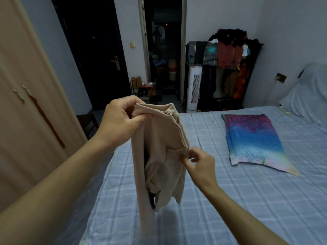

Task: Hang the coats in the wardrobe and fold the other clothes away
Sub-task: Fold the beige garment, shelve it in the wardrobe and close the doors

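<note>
A beige top (159,156) hangs in the air over the bed (230,200), its lower end drooping toward the sheet. My left hand (122,121) grips the garment's upper edge near the collar. My right hand (198,164) pinches the fabric at its right side, lower down. A folded multicoloured garment (254,140), purple, blue and pale, lies flat on the bed to the right. The beige wardrobe (26,106) stands at the left with its doors shut.
A clothes rack (228,68) heaped with garments stands against the far wall, with a white tower fan (194,87) beside it. A dark door (95,50) and an open doorway (164,50) lie ahead. A pillow (307,96) sits at the bed's far right.
</note>
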{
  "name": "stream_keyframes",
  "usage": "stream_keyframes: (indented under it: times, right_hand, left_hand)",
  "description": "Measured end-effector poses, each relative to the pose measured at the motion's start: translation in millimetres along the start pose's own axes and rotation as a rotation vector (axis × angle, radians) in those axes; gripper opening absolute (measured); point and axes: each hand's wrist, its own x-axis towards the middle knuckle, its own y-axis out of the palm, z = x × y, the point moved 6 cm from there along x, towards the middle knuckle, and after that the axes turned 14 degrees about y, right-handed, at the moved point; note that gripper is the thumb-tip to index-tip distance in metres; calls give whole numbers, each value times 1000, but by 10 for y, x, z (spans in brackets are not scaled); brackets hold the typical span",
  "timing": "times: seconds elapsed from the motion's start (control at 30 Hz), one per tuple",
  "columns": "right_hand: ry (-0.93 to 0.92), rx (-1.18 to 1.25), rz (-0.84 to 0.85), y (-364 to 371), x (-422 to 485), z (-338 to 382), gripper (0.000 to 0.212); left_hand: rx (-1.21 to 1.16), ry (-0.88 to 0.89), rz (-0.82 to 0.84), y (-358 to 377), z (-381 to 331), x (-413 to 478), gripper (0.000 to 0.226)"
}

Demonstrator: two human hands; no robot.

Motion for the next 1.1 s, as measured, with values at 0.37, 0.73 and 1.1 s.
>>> stream_keyframes:
  times: [0.37, 0.73, 1.1]
  right_hand:
    - [-46, -35, -56, -488, 10, 125, 13]
    - [-307, -283, -4, -982, 123, 316, 16]
    - [-225, -314, 7, -706, 732, -77, 17]
  left_hand:
    - [95, -25, -26, -208, -12, -244, 18]
    - [68, 21, -4, -115, -82, -306, 13]
    - [44, -31, -4, 257, 706, -34, 13]
